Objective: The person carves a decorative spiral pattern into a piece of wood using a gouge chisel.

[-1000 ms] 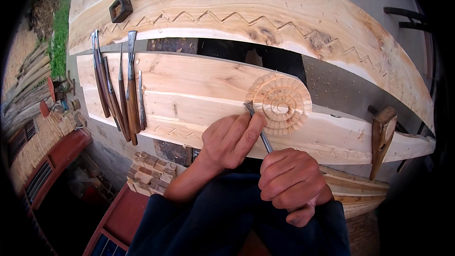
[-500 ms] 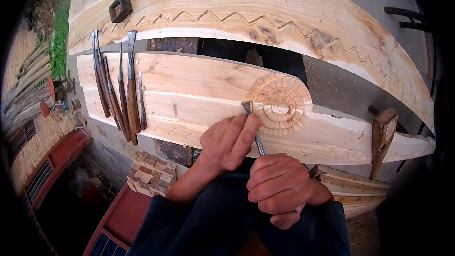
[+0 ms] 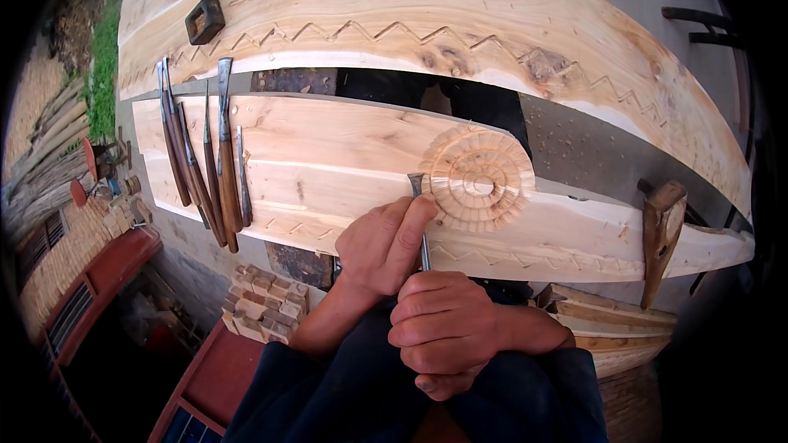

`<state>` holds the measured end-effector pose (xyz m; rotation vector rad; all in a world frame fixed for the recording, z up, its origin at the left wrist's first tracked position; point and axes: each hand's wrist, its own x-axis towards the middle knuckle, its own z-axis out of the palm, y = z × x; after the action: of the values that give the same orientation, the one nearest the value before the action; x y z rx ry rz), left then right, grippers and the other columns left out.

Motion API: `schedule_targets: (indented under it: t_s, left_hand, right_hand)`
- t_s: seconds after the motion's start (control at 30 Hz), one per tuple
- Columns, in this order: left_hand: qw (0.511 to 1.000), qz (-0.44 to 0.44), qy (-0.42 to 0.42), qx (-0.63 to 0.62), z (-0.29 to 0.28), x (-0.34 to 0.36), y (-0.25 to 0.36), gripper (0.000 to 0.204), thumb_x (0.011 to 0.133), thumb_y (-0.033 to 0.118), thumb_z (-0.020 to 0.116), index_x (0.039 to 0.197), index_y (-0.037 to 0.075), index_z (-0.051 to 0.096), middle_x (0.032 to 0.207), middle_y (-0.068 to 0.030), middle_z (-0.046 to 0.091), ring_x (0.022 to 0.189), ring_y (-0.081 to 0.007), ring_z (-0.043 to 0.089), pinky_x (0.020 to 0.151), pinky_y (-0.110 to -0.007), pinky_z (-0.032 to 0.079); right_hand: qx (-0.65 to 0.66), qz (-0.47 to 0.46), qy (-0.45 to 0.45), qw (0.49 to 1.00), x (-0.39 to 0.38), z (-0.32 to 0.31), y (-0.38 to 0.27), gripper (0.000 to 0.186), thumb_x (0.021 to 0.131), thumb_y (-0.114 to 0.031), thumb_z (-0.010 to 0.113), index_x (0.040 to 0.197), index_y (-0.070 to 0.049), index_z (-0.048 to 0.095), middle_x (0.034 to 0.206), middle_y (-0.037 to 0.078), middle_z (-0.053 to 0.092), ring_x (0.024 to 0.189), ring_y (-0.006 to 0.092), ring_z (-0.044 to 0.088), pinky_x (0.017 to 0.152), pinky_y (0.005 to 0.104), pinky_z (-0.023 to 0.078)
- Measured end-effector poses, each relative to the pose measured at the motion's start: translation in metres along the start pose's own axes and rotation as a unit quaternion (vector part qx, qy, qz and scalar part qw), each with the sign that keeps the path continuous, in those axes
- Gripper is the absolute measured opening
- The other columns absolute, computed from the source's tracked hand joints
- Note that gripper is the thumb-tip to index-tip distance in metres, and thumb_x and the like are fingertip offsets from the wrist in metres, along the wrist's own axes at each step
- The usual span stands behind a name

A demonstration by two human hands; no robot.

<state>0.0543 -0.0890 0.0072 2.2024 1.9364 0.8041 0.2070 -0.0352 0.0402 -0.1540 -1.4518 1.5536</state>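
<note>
My left hand (image 3: 373, 246) pinches the metal shaft of a chisel (image 3: 416, 185) near its flared tip, which rests at the left rim of a carved rosette (image 3: 476, 176) of concentric rings on the nearer pale board (image 3: 328, 139). My right hand (image 3: 443, 328) is wrapped round the chisel's lower end, its handle hidden inside my fist. Several chisels and gouges (image 3: 201, 156) with wooden handles lie side by side at that board's left part. A wooden tool (image 3: 663, 230), possibly a mallet, lies across the board's right part.
A farther board (image 3: 328, 0) with zigzag grooves carries a dark hollow block (image 3: 205, 20). Wood blocks (image 3: 263, 303) sit by a red surface (image 3: 205, 377) at lower left. Planks (image 3: 616, 328) lie at lower right, a dark metal stand (image 3: 706, 33) at upper right, logs (image 3: 49, 139) far left.
My right hand has moved leftward and slightly down, turning the chisel nearer to upright in the picture. My left hand and the tip have shifted left along the rosette's rim.
</note>
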Motion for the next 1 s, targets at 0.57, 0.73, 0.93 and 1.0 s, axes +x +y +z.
schedule_targets:
  t_s: [0.57,0.73,0.93,1.0]
  left_hand:
    - [0.998,-0.02,0.038,-0.038,0.006,-0.005,-0.004,0.049,0.084,0.008,0.072,0.132,0.002,0.078,0.108,-0.0145,0.08,0.073,-0.0228,0.073,0.059,-0.033,0.055]
    - [0.994,-0.024,0.063,-0.08,0.006,0.009,-0.006,0.049,0.089,-0.001,0.075,0.139,0.001,0.075,0.113,-0.0167,0.081,0.079,-0.0269,0.077,0.063,-0.034,0.058]
    - [0.992,-0.014,0.061,-0.11,-0.005,0.002,-0.007,0.048,0.089,-0.001,0.076,0.137,0.001,0.077,0.109,-0.0161,0.081,0.081,-0.0275,0.079,0.067,-0.035,0.061]
    - [0.994,-0.001,0.051,-0.098,-0.005,0.001,-0.007,0.049,0.087,0.002,0.076,0.136,0.001,0.077,0.109,-0.0159,0.08,0.081,-0.0266,0.079,0.067,-0.036,0.061]
  right_hand:
    - [-0.095,-0.02,-0.004,0.995,0.01,0.023,0.005,0.027,0.087,-0.018,0.075,0.07,-0.01,0.055,0.073,0.004,0.054,0.06,0.0223,0.052,0.057,0.0355,0.039]
    - [-0.135,-0.007,-0.105,0.985,0.016,0.021,0.007,0.04,0.09,-0.018,0.078,0.066,-0.011,0.047,0.068,0.002,0.042,0.057,0.0208,0.044,0.056,0.0373,0.037]
    - [-0.148,-0.047,-0.109,0.982,0.011,0.028,0.006,0.041,0.093,-0.019,0.078,0.067,-0.011,0.047,0.068,0.002,0.041,0.058,0.0197,0.044,0.056,0.0353,0.035]
    - [-0.144,-0.04,-0.112,0.982,0.011,0.02,0.003,0.041,0.092,-0.019,0.079,0.067,-0.011,0.048,0.068,0.002,0.042,0.059,0.0204,0.045,0.058,0.0357,0.037]
